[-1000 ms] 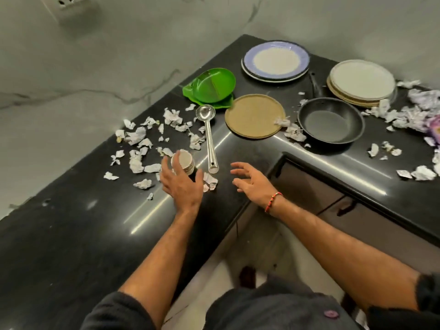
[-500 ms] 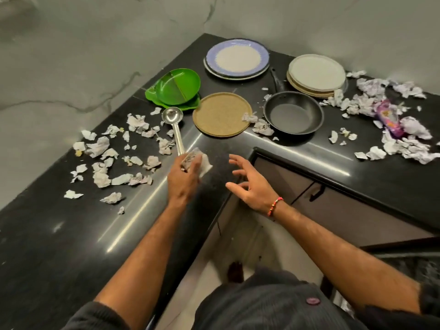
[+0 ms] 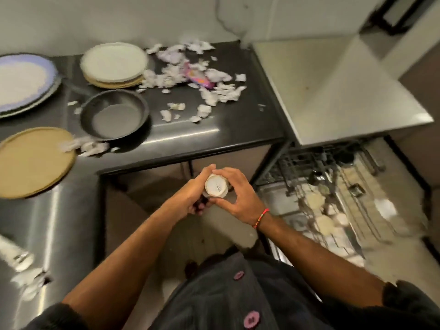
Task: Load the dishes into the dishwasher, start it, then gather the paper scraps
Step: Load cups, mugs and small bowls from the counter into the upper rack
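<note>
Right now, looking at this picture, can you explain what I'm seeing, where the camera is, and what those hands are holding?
No machine here: a camera worn on a person's head looks down at their two bare hands. The left hand and right hand together hold a small pale cup, bottom facing up. On the black counter sit a frying pan, a stack of plates, a tan plate, a blue-rimmed plate and torn paper scraps. At right, the open dishwasher shows its rack.

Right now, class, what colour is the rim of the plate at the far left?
Lilac-blue rim, white centre; head view.
</note>
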Demonstrator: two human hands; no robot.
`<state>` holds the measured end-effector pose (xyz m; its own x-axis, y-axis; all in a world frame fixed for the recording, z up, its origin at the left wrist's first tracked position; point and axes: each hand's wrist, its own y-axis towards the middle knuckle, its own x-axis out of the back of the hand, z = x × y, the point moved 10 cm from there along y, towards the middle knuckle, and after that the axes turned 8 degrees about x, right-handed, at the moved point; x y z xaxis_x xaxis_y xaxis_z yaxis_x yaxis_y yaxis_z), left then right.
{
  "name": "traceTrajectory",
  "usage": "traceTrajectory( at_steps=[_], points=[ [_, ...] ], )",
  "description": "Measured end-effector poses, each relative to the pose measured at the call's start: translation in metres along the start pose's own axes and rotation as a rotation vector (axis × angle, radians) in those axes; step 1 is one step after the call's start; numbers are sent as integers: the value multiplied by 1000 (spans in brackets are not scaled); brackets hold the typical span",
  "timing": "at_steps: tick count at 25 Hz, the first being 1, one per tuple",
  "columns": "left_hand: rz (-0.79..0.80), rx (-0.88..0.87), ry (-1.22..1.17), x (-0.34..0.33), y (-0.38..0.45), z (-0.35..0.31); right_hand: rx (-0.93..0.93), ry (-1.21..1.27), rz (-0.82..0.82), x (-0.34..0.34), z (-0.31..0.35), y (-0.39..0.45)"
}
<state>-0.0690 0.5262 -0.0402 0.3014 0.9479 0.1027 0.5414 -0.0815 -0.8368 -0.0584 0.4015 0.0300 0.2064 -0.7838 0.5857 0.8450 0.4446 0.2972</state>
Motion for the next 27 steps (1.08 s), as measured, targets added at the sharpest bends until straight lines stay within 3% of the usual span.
traceTrajectory(
  at_steps=[6,10,16,19,23,27],
  points=[
    [188,5,312,-134,34,-62,-295,74,-352,100,-83,-86],
    [258,24,391,-221,65,-94,-434,99,-478,153,-144,-133],
    [299,95,453,-338,126,-130,-566,97,-524,228,-244,-187],
    [245,68,588,-376,160,-145,-748,117,-548,251,-315,-232],
    [207,-16,734,-414,193,-165,-1042,61,-540,261,-405,-294],
    [201,-69,786,-431,218,-174,-1162,44,-412,245,-466,-315]
  ],
)
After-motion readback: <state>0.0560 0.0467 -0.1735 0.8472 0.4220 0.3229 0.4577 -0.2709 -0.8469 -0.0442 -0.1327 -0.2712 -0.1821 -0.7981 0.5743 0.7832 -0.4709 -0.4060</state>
